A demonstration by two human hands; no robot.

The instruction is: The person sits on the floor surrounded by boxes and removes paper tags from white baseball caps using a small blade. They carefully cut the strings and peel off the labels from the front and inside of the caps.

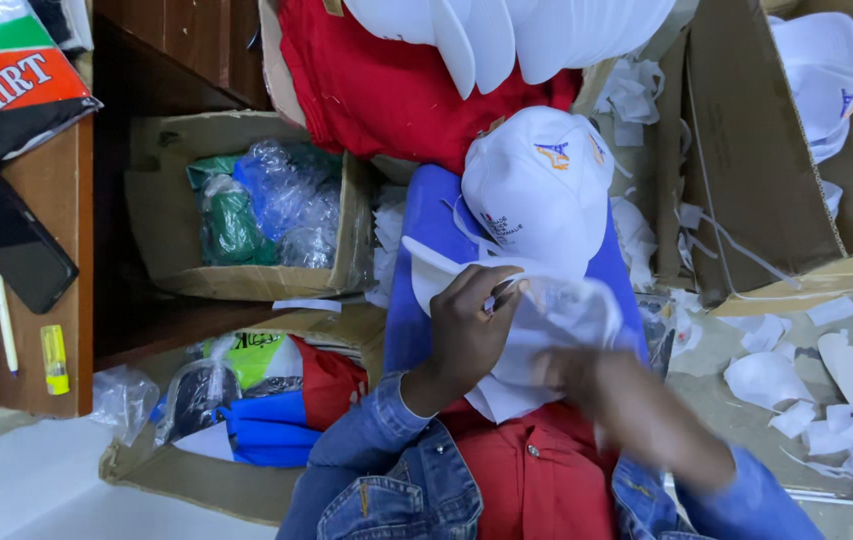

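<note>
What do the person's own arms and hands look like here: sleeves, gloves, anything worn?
Both arms wear blue denim jacket sleeves with visible stitched seams. The left denim sleeve ends in a cuff at the wrist; the right denim sleeve is partly blurred. The left hand and right hand are bare, with no gloves. The blur hides any rings or watch.

Matt white cloth cap, glossy clear plastic bags, rough cardboard box
</note>
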